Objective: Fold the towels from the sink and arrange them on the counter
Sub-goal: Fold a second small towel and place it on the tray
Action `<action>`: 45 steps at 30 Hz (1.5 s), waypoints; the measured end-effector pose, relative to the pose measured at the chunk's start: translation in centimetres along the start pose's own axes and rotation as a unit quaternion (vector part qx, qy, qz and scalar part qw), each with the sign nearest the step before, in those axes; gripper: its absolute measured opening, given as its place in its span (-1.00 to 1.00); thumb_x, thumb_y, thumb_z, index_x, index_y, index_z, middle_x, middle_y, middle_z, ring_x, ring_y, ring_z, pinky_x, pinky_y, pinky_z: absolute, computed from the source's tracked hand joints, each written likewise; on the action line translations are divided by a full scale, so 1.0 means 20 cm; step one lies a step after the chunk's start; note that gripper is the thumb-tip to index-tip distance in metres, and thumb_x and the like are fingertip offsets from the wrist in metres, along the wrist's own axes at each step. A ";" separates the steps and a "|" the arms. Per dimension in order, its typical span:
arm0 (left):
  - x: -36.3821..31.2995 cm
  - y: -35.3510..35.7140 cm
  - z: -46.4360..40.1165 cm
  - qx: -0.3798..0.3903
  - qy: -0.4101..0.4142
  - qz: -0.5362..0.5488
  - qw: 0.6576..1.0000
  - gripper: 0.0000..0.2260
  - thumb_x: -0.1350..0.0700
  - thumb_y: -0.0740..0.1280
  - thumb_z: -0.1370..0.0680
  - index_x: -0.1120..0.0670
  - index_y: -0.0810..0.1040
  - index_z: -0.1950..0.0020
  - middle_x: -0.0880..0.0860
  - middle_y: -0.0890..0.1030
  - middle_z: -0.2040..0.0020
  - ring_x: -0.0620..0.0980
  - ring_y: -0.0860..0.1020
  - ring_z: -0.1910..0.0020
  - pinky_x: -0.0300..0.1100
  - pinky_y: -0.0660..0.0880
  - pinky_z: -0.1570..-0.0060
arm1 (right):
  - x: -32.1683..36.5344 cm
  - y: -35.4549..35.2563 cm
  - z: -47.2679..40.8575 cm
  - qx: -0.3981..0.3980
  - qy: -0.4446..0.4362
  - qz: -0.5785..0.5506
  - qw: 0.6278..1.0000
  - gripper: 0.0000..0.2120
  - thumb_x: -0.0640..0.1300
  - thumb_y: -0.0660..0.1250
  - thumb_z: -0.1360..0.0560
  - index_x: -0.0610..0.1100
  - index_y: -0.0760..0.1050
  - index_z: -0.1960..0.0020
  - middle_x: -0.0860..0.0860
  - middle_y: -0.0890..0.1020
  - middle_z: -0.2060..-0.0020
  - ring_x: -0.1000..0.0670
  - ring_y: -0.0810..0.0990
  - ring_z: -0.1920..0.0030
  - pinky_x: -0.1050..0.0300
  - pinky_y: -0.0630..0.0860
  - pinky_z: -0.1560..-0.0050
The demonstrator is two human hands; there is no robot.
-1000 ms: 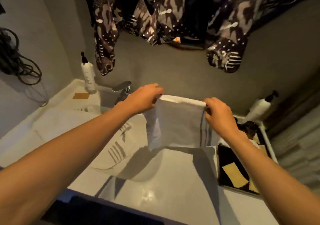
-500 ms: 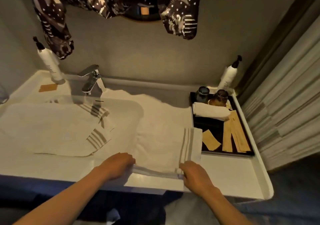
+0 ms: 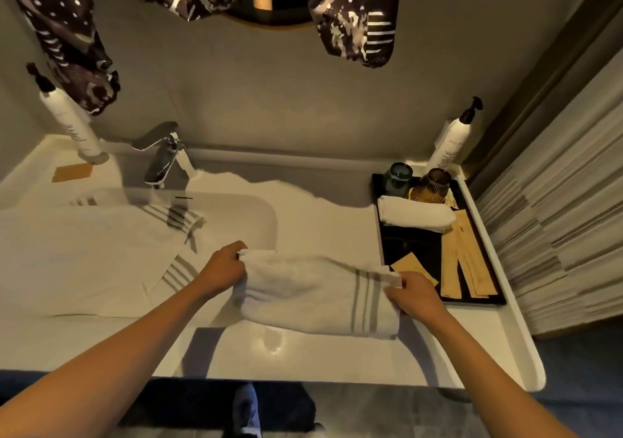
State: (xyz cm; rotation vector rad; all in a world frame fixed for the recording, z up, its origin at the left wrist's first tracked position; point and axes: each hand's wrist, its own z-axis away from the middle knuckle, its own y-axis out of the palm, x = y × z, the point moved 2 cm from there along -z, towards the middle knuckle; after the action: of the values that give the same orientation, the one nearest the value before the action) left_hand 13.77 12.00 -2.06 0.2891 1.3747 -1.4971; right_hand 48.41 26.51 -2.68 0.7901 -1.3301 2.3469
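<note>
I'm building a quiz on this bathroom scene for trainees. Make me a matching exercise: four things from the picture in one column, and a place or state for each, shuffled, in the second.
Things
1. white towel with grey stripes
2. rolled white towel
3. white pump bottle with black top
4. chrome tap

Places or states
A. lies on the black tray, in front of two dark glass cups
B. stands at the back left of the white counter
C. pinched at both ends by the left hand and the right hand
D. stands behind the sink basin

Pairs: 1-C, 2-A, 3-B, 4-D
</note>
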 end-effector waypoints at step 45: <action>0.01 0.83 0.29 0.165 0.347 -0.342 0.857 -0.46 -0.12 -0.25 -0.65 -0.04 0.04 -0.61 -0.03 -0.01 -0.62 -0.03 -0.08 -0.59 -0.03 -0.11 -0.55 | -0.12 -0.12 0.25 -0.095 0.157 -0.083 0.980 -0.80 -0.18 0.39 -0.44 -0.15 0.55 -0.06 -0.15 0.63 0.03 -0.17 0.59 0.03 -0.06 0.58 -0.01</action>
State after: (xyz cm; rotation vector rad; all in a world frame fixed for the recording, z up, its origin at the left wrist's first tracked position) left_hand 29.24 10.20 -10.18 0.6526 1.8992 -2.3856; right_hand 53.15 23.37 -0.36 0.4329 -1.2748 2.0729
